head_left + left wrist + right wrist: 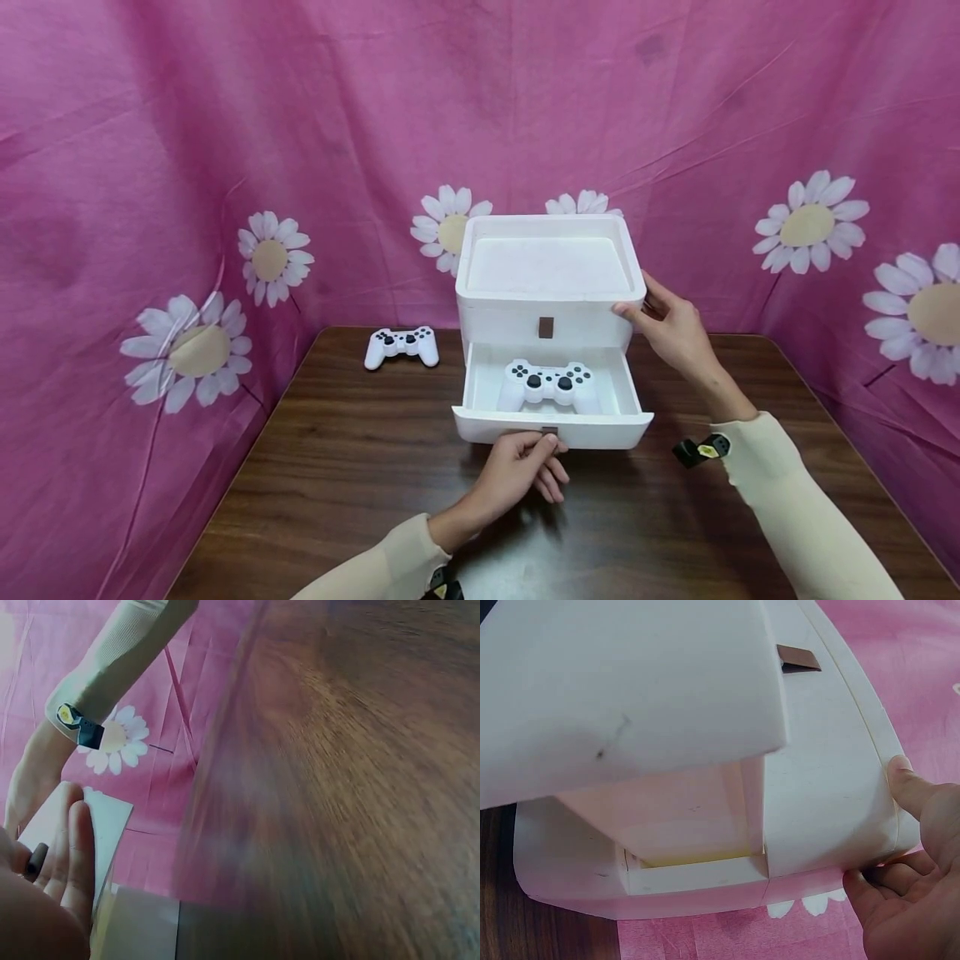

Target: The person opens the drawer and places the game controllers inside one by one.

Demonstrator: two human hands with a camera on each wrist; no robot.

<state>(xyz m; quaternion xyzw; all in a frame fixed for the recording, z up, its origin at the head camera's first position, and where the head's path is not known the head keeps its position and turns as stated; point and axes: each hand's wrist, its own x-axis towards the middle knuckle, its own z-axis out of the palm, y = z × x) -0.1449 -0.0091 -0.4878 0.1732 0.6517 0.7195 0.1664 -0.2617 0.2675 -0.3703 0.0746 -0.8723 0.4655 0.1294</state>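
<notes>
A white two-drawer storage box point(480, 323) stands on the table, its lower drawer point(630, 432) pulled out. In that drawer lies a white game controller point(548, 385) with black sticks. My left hand point(517, 475) pinches the brown pull tab point(36, 862) on the lower drawer's front. My right hand point(677, 332) grips the box's upper right corner, thumb on the front near the rim and fingers against the side, as the right wrist view also shows. The upper drawer point(585, 323), with its own brown tab point(546, 327), is closed.
A second white controller point(401, 347) lies on the brown wooden table point(360, 467), left of the box. A pink cloth point(360, 125) with white daisies hangs behind and at both sides. The box's top is a shallow tray point(547, 262) with a raised rim.
</notes>
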